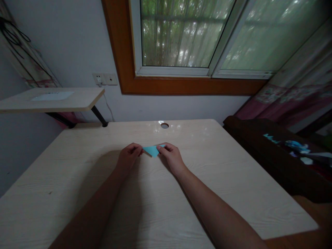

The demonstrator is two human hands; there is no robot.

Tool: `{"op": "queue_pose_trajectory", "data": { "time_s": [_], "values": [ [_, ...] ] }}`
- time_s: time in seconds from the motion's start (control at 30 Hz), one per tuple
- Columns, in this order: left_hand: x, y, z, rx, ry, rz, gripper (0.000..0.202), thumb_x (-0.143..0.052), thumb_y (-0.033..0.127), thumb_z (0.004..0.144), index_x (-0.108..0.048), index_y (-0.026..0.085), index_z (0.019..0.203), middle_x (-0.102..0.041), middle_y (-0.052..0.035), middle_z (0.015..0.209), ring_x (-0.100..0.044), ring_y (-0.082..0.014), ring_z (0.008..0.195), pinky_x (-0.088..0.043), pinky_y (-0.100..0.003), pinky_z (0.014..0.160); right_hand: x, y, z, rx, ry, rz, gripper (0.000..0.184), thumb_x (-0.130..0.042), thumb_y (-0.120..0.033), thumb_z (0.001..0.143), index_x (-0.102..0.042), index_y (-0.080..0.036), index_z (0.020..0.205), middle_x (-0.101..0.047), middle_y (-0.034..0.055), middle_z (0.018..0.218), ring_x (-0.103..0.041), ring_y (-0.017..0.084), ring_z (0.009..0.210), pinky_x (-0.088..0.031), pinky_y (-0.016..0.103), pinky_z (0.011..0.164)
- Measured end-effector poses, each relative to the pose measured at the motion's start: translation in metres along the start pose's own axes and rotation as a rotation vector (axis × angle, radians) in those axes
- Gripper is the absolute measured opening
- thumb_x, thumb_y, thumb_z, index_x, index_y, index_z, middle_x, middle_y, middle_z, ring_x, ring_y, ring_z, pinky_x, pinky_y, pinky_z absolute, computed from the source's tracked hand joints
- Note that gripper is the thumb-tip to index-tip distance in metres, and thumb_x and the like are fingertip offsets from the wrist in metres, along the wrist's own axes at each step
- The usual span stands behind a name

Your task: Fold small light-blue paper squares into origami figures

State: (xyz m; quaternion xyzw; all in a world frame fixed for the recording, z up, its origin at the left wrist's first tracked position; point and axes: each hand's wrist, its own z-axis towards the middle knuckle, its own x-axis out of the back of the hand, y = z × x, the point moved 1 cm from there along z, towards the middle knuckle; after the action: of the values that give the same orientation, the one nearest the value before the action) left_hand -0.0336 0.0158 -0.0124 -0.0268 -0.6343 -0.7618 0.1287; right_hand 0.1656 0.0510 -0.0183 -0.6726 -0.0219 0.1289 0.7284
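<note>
A small piece of light blue paper (151, 150), folded to a triangle with its point towards me, is stretched between my two hands over the table. My left hand (129, 156) pinches its left corner between thumb and fingers. At the other end, my right hand (171, 156) grips the right part, thumb on top of the paper. The fingers cover both ends of the paper. Whether its lower tip touches the table I cannot tell.
The pale wooden table (207, 197) has a round cable hole (164, 125) near its back edge. A raised shelf (85, 95) on black legs holds a white sheet (53, 95) at the left. Right of the table stands dark furniture (249, 152) with blue and white items (297, 146).
</note>
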Motion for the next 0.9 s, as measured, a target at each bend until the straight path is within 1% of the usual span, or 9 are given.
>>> {"op": "queue_pose_trajectory", "data": {
  "time_s": [0.07, 0.17, 0.3, 0.37, 0.43, 0.53, 0.6, 0.77, 0.9],
  "values": [
    [0.0, 0.001, 0.0, -0.004, 0.007, 0.006, 0.021, -0.058, 0.034, 0.084, -0.066, 0.017, 0.074, -0.063, -0.0003, 0.07, -0.055, -0.0142, 0.067, -0.044, -0.026, 0.066, 0.0, 0.0, 0.0, -0.001, 0.005, 0.009, 0.024, -0.073, -0.041, 0.074, -0.069, -0.017, 0.071, -0.064, 0.0012, 0.066, -0.054, 0.015, 0.064, -0.041, 0.028, 0.065],
    [0.001, 0.004, 0.001, -0.003, 0.054, -0.012, 0.022, -0.058, 0.035, 0.085, -0.066, 0.017, 0.075, -0.063, -0.0004, 0.07, -0.055, -0.0139, 0.067, -0.044, -0.025, 0.066, 0.001, 0.001, 0.001, 0.002, 0.009, 0.02, 0.023, -0.073, -0.04, 0.075, -0.069, -0.017, 0.072, -0.063, 0.0004, 0.066, -0.054, 0.015, 0.064, -0.041, 0.027, 0.065],
    [0.0, 0.003, 0.001, -0.01, 0.097, -0.066, 0.022, -0.059, 0.038, 0.086, -0.066, 0.018, 0.088, -0.066, -0.0025, 0.081, -0.059, -0.0148, 0.074, -0.046, -0.025, 0.067, 0.0, 0.001, -0.001, 0.006, -0.008, -0.006, 0.023, -0.073, -0.04, 0.076, -0.071, -0.017, 0.075, -0.065, 0.0012, 0.07, -0.055, 0.015, 0.066, -0.041, 0.027, 0.066],
    [-0.002, 0.002, 0.001, -0.022, 0.074, -0.039, 0.022, -0.061, 0.039, 0.085, -0.066, 0.019, 0.093, -0.067, -0.004, 0.089, -0.061, -0.0159, 0.08, -0.048, -0.025, 0.069, 0.0, 0.0, -0.002, 0.014, -0.024, -0.036, 0.024, -0.073, -0.041, 0.077, -0.071, -0.017, 0.077, -0.066, 0.0013, 0.071, -0.055, 0.015, 0.066, -0.042, 0.027, 0.066],
    [-0.004, 0.001, 0.001, -0.073, -0.002, 0.022, 0.021, -0.063, 0.039, 0.085, -0.068, 0.019, 0.093, -0.066, -0.0048, 0.094, -0.062, -0.0169, 0.085, -0.048, -0.026, 0.07, -0.001, -0.001, -0.003, 0.033, -0.047, -0.076, 0.025, -0.072, -0.042, 0.077, -0.072, -0.017, 0.079, -0.065, 0.0012, 0.071, -0.054, 0.015, 0.065, -0.042, 0.027, 0.065],
    [-0.007, 0.002, -0.001, -0.193, -0.136, 0.13, 0.018, -0.064, 0.036, 0.086, -0.069, 0.019, 0.087, -0.065, -0.0037, 0.088, -0.061, -0.0164, 0.083, -0.047, -0.026, 0.073, -0.002, 0.0, -0.005, 0.069, -0.094, -0.126, 0.025, -0.072, -0.042, 0.078, -0.072, -0.018, 0.08, -0.064, 0.0006, 0.07, -0.054, 0.014, 0.065, -0.042, 0.027, 0.064],
    [-0.009, 0.004, -0.002, -0.241, -0.181, 0.185, 0.018, -0.063, 0.035, 0.087, -0.068, 0.019, 0.082, -0.064, -0.0021, 0.081, -0.06, -0.0153, 0.078, -0.046, -0.026, 0.073, -0.002, 0.002, -0.005, 0.093, -0.118, -0.161, 0.025, -0.072, -0.043, 0.079, -0.073, -0.018, 0.081, -0.064, 0.0005, 0.071, -0.054, 0.014, 0.065, -0.042, 0.027, 0.064],
    [-0.008, 0.007, -0.003, -0.272, -0.158, 0.247, 0.018, -0.062, 0.033, 0.089, -0.068, 0.019, 0.081, -0.064, -0.0019, 0.079, -0.059, -0.015, 0.077, -0.045, -0.026, 0.072, -0.003, 0.003, -0.006, 0.144, -0.136, -0.245, 0.023, -0.071, -0.041, 0.081, -0.073, -0.019, 0.085, -0.067, 0.0021, 0.076, -0.056, 0.015, 0.068, -0.043, 0.027, 0.065],
    [-0.007, 0.006, -0.004, -0.271, -0.123, 0.225, 0.015, -0.062, 0.032, 0.088, -0.067, 0.019, 0.083, -0.063, -0.0018, 0.082, -0.059, -0.0146, 0.077, -0.045, -0.025, 0.07, -0.003, 0.0, -0.007, 0.176, -0.112, -0.287, 0.02, -0.07, -0.039, 0.081, -0.074, -0.019, 0.084, -0.067, 0.0026, 0.078, -0.057, 0.016, 0.069, -0.044, 0.027, 0.065]
  ]
}}
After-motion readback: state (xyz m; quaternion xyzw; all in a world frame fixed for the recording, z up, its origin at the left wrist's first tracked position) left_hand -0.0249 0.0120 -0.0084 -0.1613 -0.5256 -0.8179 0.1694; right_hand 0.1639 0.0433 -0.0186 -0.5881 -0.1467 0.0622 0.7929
